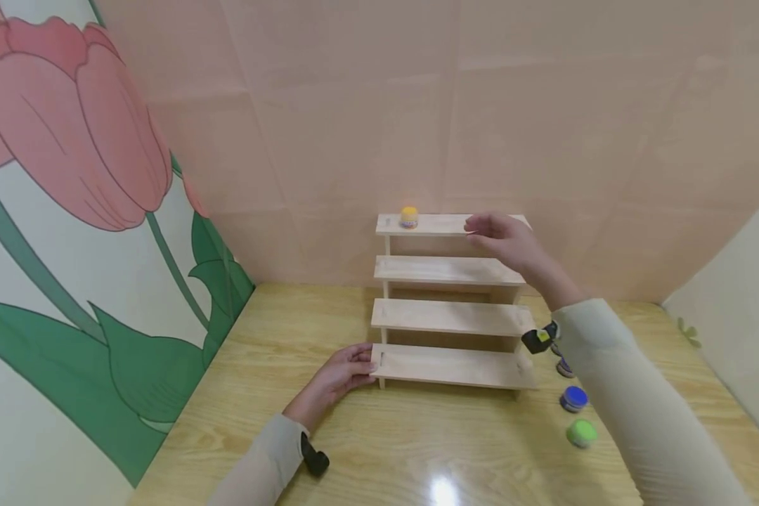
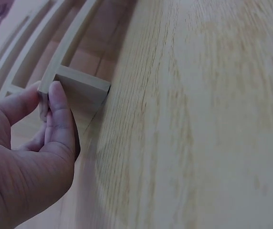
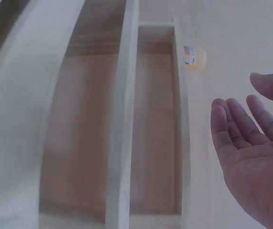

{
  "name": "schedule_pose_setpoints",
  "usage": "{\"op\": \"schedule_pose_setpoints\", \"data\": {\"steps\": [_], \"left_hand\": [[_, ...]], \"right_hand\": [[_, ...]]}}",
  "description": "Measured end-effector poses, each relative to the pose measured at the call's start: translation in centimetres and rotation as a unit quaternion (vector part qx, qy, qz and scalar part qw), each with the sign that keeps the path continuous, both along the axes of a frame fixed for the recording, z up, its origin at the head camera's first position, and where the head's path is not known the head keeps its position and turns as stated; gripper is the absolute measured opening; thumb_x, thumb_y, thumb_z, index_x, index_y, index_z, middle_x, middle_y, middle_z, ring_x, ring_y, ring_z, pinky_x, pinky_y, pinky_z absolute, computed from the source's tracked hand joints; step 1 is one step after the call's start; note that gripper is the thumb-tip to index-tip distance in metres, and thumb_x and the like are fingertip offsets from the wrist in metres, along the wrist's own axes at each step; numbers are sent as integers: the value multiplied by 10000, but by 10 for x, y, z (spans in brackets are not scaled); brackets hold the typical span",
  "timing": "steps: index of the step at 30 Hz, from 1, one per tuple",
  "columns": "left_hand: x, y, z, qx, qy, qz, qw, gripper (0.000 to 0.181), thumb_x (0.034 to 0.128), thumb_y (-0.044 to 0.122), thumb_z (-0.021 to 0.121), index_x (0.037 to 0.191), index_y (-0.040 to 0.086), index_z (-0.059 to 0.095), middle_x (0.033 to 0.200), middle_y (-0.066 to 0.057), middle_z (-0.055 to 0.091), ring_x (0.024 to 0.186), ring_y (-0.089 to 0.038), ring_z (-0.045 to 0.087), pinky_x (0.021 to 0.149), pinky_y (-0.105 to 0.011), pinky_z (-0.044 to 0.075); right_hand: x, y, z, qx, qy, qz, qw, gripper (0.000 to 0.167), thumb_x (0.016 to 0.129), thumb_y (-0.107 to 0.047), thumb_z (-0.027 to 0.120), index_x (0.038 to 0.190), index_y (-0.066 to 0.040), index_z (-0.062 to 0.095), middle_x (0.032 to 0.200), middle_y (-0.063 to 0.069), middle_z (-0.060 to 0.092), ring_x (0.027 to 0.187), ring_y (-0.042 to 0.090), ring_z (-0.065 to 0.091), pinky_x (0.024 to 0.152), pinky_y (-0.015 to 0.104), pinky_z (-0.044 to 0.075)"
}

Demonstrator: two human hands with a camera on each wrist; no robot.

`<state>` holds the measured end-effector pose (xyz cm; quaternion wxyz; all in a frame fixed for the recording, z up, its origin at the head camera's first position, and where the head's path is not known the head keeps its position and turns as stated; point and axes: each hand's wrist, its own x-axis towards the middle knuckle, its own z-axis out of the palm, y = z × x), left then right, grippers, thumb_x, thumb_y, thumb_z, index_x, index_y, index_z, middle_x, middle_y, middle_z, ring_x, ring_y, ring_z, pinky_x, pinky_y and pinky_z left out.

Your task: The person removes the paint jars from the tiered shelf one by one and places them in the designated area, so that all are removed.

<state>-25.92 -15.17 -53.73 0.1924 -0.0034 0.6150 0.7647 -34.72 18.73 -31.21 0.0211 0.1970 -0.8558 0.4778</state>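
Observation:
A pale wooden rack with stepped shelves [image 1: 443, 318] stands on the table. My left hand [image 1: 338, 376] pinches the left end of its lowest shelf [image 2: 55, 62] between thumb and fingers. Near the right part of the top shelf, my right hand [image 1: 506, 242] is raised with its fingers loosely bent and apart. Nothing is held in it, as the right wrist view [image 3: 256, 143] confirms by showing the bare palm. A small jar with a yellow lid [image 1: 409, 218] sits toward the left end of the top shelf.
Right of the rack, small jars stand on the wooden table [image 1: 316, 309]: a green-lidded one [image 1: 582, 433], a blue-lidded one [image 1: 573, 399] and a darker one [image 1: 565, 367] partly behind my right sleeve. Behind the rack rises a pinkish covering [image 1: 354, 140]; a tulip-painted wall [image 1: 69, 126] borders the left.

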Motion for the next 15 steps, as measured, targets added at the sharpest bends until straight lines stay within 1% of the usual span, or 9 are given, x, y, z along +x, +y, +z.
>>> {"op": "schedule_pose_setpoints", "data": {"steps": [3,4,6,10,15], "left_hand": [[1,0,2,-1,-3,22,10000,615,962,-62,601,1521,-69,346,1086,-62,561,832,-130,651,748,-241,590],[1,0,3,-6,-2,32,10000,616,961,-63,601,1522,-69,345,1086,-61,560,831,-128,650,748,-240,589],[1,0,4,-14,-4,53,10000,615,961,-65,599,1521,-68,347,1088,-62,560,830,-128,649,746,-240,589],[1,1,4,0,-26,45,10000,613,960,-71,594,1522,-65,348,1099,-69,569,836,-129,654,751,-241,590],[-1,1,3,4,-68,30,10000,615,958,-75,596,1521,-67,348,1103,-75,576,837,-131,662,758,-246,593]], "right_hand": [[-11,-10,5,-127,-100,-51,9999,435,996,-226,663,1366,-26,554,1384,196,577,1272,295,553,1081,462,456],[-14,-14,6,-140,-114,-63,9998,454,992,-241,668,1375,-28,549,1393,191,572,1286,299,544,1094,473,443],[-21,-21,7,-245,-179,-46,9995,482,989,-240,673,1393,-21,530,1413,191,556,1315,310,523,1118,486,419],[-35,-32,7,-360,-238,-77,9990,511,989,-227,673,1424,-19,503,1428,171,544,1338,302,504,1134,469,402],[-47,-44,6,-265,-176,-106,9994,517,993,-225,668,1438,-24,498,1429,163,543,1332,307,505,1131,479,407]]}}
